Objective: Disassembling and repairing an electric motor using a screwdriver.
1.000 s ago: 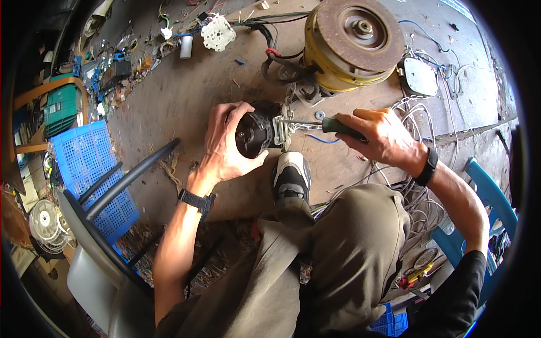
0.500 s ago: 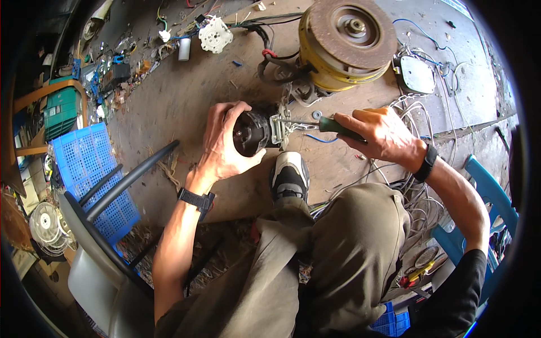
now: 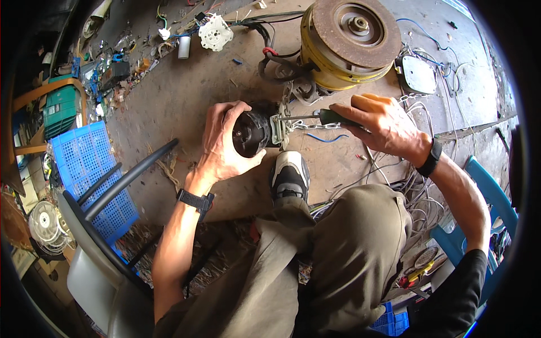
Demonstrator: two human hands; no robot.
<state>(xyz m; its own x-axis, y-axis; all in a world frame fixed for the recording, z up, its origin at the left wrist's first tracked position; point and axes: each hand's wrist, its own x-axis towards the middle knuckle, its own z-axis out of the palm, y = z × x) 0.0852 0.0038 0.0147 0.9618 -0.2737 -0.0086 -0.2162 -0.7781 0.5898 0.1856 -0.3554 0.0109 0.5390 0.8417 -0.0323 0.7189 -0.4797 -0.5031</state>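
Observation:
My left hand (image 3: 222,143) wraps round a dark, cup-shaped metal part (image 3: 251,134), its hollow face turned toward me. Against the right side of that part stands a pale metal bracket or clamp (image 3: 279,129) with a chain (image 3: 307,126) on it. In my right hand (image 3: 389,127) is a screwdriver (image 3: 332,117) with a dark green handle. Its shaft lies level and points left, with the tip at the bracket; whether it sits inside a slot I cannot tell. My shoe (image 3: 289,177) rests just below the bracket.
Beyond the hands stands a yellow machine with a rusty round disc (image 3: 352,34). A white plastic part (image 3: 215,32) and a white cylinder (image 3: 183,48) lie at the back left. Loose wires (image 3: 417,203) spread at the right. A grey chair (image 3: 101,281) and blue crate (image 3: 93,174) stand left.
My right hand has shifted slightly right and up with the screwdriver, and its grip on the handle has turned a little. My left hand and the dark part stay in place.

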